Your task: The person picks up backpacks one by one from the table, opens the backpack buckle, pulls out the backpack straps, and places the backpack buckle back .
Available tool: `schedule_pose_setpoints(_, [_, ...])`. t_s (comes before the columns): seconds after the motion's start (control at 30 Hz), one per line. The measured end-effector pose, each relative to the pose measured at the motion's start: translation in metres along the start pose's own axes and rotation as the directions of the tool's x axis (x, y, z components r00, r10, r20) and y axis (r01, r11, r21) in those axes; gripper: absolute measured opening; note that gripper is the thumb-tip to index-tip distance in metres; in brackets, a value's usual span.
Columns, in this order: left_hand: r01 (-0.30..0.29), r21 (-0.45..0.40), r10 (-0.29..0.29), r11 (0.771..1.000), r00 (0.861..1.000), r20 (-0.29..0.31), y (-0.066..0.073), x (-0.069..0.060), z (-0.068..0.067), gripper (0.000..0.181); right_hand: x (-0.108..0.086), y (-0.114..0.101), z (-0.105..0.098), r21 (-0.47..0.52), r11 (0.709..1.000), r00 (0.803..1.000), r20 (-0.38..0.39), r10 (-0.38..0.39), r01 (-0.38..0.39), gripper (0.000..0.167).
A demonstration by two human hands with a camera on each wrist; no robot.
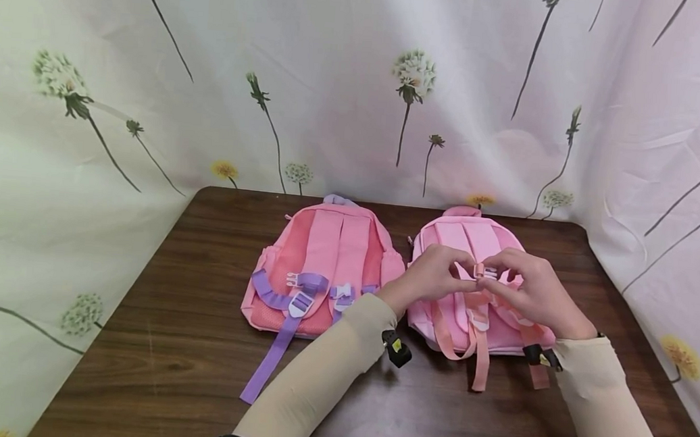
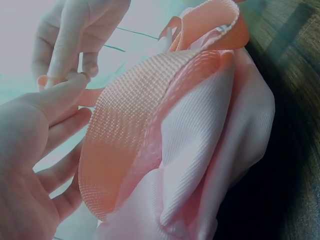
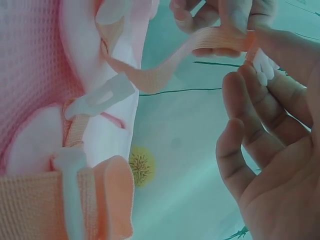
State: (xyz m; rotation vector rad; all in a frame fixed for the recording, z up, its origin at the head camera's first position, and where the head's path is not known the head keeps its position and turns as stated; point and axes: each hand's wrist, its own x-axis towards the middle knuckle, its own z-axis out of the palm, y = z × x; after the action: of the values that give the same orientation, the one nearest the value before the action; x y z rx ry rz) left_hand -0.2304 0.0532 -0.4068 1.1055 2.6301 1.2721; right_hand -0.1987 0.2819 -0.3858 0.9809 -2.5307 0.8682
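The light pink backpack (image 1: 461,236) lies straps-up on the right side of the table. Above it, my left hand (image 1: 440,272) pinches a narrow peach strap (image 3: 215,40) near its end. Facing it, my right hand (image 1: 534,285) holds a white plastic buckle piece (image 3: 264,67) between thumb and fingers, where the strap meets it. The fingertips of both hands are close together, and they partly cover the buckle. A second white buckle piece (image 3: 102,97) hangs on the pack's other strap. A wide peach strap (image 2: 130,110) curves beside my left hand in the left wrist view.
A darker pink backpack (image 1: 338,245) with purple straps (image 1: 273,359) and white buckles lies to the left, near my left forearm. Both packs lie on a dark wooden table (image 1: 169,361). A flower-printed cloth (image 1: 345,110) hangs behind and along the sides.
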Motion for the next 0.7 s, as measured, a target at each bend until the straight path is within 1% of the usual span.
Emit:
schedule_pose_setpoints(0.13, [0.012,0.016,-0.013,1.0,1.0,0.019,-0.0003,0.0,0.0007,0.015,0.0005,-0.0007,-0.0008,0.014,1.0,1.0,-0.013,-0.016,0.017,0.034])
schedule_pose_setpoints(0.27, [0.002,0.017,-0.003,1.0,1.0,0.024,-0.0008,-0.0003,0.0009,0.017,0.0006,-0.0002,-0.0008,0.024,0.999,1.0,-0.013,-0.022,0.023,0.035])
schedule_pose_setpoints(0.5, [-0.031,-0.033,0.031,0.999,0.999,-0.009,-0.0015,-0.0007,0.0022,0.041,-0.0008,0.0002,-0.0005,0.028,0.999,1.0,-0.012,-0.017,0.017,0.036])
schedule_pose_setpoints(0.57, [-0.039,-0.034,0.038,0.999,0.999,-0.02,-0.0012,-0.0002,0.0023,0.038,-0.0006,-0.0003,-0.0009,0.025,1.0,1.0,-0.012,-0.017,0.017,0.035])
schedule_pose_setpoints(0.7, [-0.038,-0.022,0.037,0.999,0.999,-0.029,0.0,0.0005,0.0018,0.024,0.0007,-0.0012,-0.0015,0.015,1.0,1.0,-0.012,-0.016,0.016,0.034])
